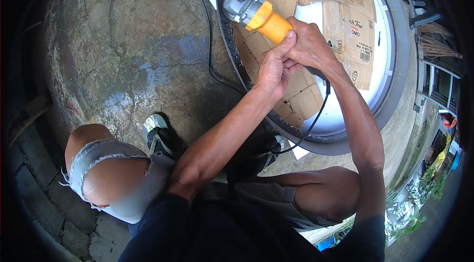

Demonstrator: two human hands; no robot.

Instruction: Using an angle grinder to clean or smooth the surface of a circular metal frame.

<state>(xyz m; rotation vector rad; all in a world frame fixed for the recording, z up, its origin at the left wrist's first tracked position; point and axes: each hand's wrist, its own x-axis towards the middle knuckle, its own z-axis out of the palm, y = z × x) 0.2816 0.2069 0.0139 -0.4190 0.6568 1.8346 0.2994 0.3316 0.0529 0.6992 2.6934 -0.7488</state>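
A yellow angle grinder (269, 21) with a grey metal head is held over a large round frame, its head toward the upper left. My right hand (312, 45) is closed round the rear of its yellow body. My left hand (274, 68) is closed too, its thumb along the body just below the right hand and its fingers partly hidden underneath. No disc shows from this side. A black cord (321, 110) leaves the tool's rear end and hangs down past the frame's near edge.
The round frame (340, 147) has a dark rim, a white inside and flattened cardboard pieces (364, 72) on it. More cord (210, 50) runs along its left side over the stained concrete floor (123, 30). Brooms (437, 40), a metal ladder (437, 82) and plants (437, 183) stand at the right.
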